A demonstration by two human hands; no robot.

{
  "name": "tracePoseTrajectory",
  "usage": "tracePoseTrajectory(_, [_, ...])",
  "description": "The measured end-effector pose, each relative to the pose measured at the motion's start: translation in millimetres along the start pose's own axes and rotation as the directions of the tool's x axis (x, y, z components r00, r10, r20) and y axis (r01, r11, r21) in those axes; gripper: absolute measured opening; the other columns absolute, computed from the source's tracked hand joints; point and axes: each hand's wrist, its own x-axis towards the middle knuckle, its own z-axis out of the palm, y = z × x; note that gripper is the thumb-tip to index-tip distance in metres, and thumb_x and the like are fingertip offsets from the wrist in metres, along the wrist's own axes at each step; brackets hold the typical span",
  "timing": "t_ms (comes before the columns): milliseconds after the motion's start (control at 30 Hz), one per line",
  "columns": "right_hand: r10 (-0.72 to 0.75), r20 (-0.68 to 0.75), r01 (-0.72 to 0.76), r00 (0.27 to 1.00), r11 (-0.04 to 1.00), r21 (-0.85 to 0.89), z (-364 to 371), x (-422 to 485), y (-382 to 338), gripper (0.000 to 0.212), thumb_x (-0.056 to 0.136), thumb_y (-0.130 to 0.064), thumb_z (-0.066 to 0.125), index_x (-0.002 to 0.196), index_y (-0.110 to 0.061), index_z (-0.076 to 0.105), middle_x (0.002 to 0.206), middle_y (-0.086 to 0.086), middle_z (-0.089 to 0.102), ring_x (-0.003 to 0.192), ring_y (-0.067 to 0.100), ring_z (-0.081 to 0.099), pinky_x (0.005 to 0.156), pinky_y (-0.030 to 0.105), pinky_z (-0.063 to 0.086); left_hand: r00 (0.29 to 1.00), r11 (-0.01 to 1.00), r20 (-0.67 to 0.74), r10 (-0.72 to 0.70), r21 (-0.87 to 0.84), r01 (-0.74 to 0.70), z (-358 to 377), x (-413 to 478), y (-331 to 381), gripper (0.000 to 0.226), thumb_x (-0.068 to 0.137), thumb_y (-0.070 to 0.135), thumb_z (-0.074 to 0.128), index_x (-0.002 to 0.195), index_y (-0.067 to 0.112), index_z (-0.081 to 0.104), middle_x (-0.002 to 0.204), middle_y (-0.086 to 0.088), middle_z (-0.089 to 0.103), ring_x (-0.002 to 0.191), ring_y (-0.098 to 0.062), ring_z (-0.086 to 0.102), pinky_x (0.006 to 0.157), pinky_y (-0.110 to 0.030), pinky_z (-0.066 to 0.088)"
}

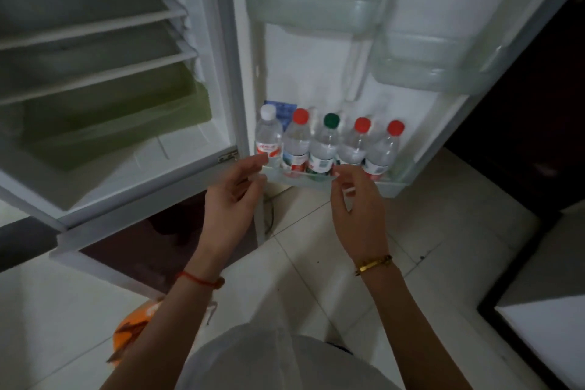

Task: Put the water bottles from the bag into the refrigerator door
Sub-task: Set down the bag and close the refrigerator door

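Several water bottles stand upright in a row in the bottom door shelf [399,175] of the open refrigerator: a white-capped bottle [268,133] at the left, red-capped bottles [297,139] and a green-capped bottle [326,142] beside it. My left hand [232,199] hovers just in front of the shelf's left end, fingers apart, holding nothing. My right hand [356,203] is in front of the shelf's middle, fingers loosely curled and empty. An orange bag [133,326] lies on the floor at the lower left, partly hidden behind my left arm.
Two clear door bins [316,6] hang above the bottles with nothing visible in them. The refrigerator interior [95,57] at the left has white shelves and a green drawer. White floor tiles lie below. A dark cabinet and a white surface [544,336] are at the right.
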Motion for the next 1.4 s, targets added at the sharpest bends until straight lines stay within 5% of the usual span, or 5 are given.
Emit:
tracePoseTrajectory(267, [-0.027, -0.054, 0.028, 0.998, 0.999, 0.016, -99.9, 43.4, 60.4, 0.020, 0.095, -0.018, 0.053, 0.115, -0.019, 0.059, 0.102, -0.005, 0.064, 0.093, 0.010, 0.060, 0.081, 0.017, 0.049, 0.989, 0.989, -0.023, 0.147, 0.026, -0.147, 112.6, -4.8, 41.1, 0.031, 0.092, 0.015, 0.060, 0.123, 0.017, 0.065, 0.126, 0.003, 0.067, 0.121, -0.016, 0.061, 0.105, -0.046, 0.047])
tracePoseTrajectory(533, [-0.141, -0.147, 0.141, 0.979, 0.990, -0.014, -176.8, 88.5, 105.7, 0.025, 0.091, -0.011, 0.053, 0.114, -0.010, 0.061, 0.101, 0.002, 0.063, 0.093, 0.015, 0.059, 0.085, 0.008, 0.041, 0.937, 0.912, 0.049, 0.345, 0.218, -0.347, 208.6, -8.8, 82.4, 0.034, 0.093, 0.011, 0.061, 0.126, 0.015, 0.062, 0.129, 0.007, 0.065, 0.125, -0.009, 0.056, 0.106, -0.039, 0.046])
tracePoseTrajectory(833, [-0.164, -0.167, 0.162, 0.972, 0.986, -0.026, -226.5, 156.0, 141.3, 0.027, 0.094, -0.017, 0.052, 0.121, -0.012, 0.055, 0.112, 0.003, 0.055, 0.103, 0.023, 0.056, 0.090, 0.043, 0.051, 0.825, 0.667, 0.190, 0.532, 0.507, -0.547, 280.4, 14.1, 114.5, 0.037, 0.092, 0.016, 0.057, 0.129, 0.017, 0.060, 0.126, 0.002, 0.061, 0.117, -0.012, 0.056, 0.099, -0.033, 0.046])
tracePoseTrajectory(1167, [-0.047, -0.040, 0.043, 0.998, 0.995, -0.085, -226.2, 234.0, 157.7, 0.055, 0.100, -0.038, 0.038, 0.148, -0.012, 0.030, 0.152, 0.009, 0.034, 0.142, 0.027, 0.022, 0.116, 0.038, 0.021, 0.788, 0.373, 0.255, 0.560, 0.772, -0.514, 329.4, 49.7, 115.6, 0.046, 0.089, 0.021, 0.054, 0.135, 0.016, 0.054, 0.141, -0.006, 0.052, 0.136, -0.028, 0.043, 0.114, -0.051, 0.030])
tracePoseTrajectory(1400, [0.099, 0.057, -0.109, 0.993, 0.971, 0.214, -221.6, 253.4, 150.5, 0.062, 0.101, -0.050, 0.024, 0.154, -0.020, 0.014, 0.159, 0.006, 0.021, 0.148, 0.022, 0.015, 0.118, 0.040, 0.017, 0.824, 0.335, 0.279, 0.494, 0.813, -0.476, 339.4, 52.4, 122.1, 0.050, 0.090, 0.025, 0.050, 0.140, 0.020, 0.047, 0.146, -0.006, 0.046, 0.140, -0.027, 0.038, 0.121, -0.054, 0.015])
